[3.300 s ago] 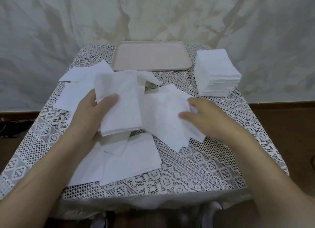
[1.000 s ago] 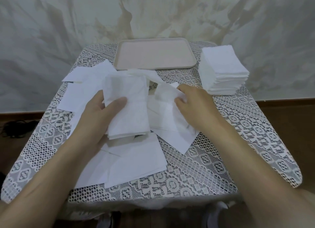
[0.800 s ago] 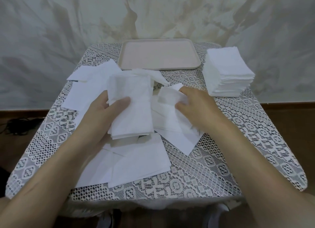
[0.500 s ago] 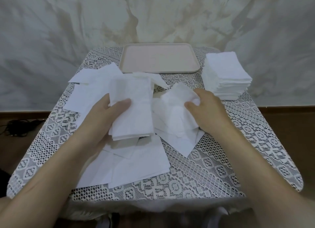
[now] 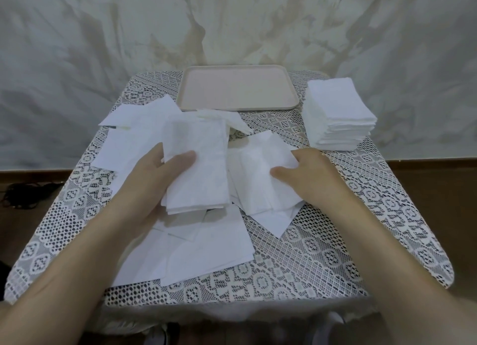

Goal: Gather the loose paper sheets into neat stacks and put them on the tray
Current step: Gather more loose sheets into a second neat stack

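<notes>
Lying between the two hands, a loose white paper sheet [image 5: 258, 174] is being pinched at its right edge by the right hand [image 5: 312, 177], thumb against curled fingers. The left hand [image 5: 152, 182] is gripping a thin bundle of white paper sheets [image 5: 198, 164], thumb on top. The bundle's long axis is running away from the person toward the flat pink rectangular tray [image 5: 237, 90]. The pinched sheet is lying just right of that bundle, so the right hand is nearer. The tray is sitting well beyond both hands. Scattered white sheets [image 5: 206, 249] are lying on the white lace tablecloth [image 5: 335, 254], and a tall squared pile of white sheets [image 5: 338, 115] is standing right of the tray.
</notes>
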Demonstrator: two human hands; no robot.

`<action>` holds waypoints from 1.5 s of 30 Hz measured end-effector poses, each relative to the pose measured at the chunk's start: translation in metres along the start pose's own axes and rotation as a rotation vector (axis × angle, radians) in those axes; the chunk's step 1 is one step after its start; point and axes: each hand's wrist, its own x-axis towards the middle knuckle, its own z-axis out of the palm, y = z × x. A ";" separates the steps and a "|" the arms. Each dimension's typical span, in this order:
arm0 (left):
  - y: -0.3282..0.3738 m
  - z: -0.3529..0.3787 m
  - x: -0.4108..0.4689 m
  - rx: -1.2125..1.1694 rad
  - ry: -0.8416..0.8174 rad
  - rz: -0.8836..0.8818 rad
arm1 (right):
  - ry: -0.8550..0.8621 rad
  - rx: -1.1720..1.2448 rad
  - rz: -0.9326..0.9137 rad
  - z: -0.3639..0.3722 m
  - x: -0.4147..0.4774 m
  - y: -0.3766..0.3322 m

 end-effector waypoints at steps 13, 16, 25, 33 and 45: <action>-0.003 0.002 -0.002 -0.018 0.016 -0.018 | 0.055 0.345 -0.100 -0.016 -0.006 0.010; -0.005 0.008 -0.006 -0.025 0.035 0.034 | 0.090 0.604 -0.113 -0.020 -0.013 -0.001; -0.009 0.027 -0.011 -0.050 0.101 0.134 | 0.039 0.679 -0.130 0.014 -0.028 -0.023; -0.009 0.032 -0.018 -0.039 0.022 0.164 | 0.099 0.623 -0.215 0.022 -0.030 -0.028; -0.012 0.030 -0.015 -0.048 -0.020 0.147 | 0.061 0.498 -0.220 0.026 -0.030 -0.030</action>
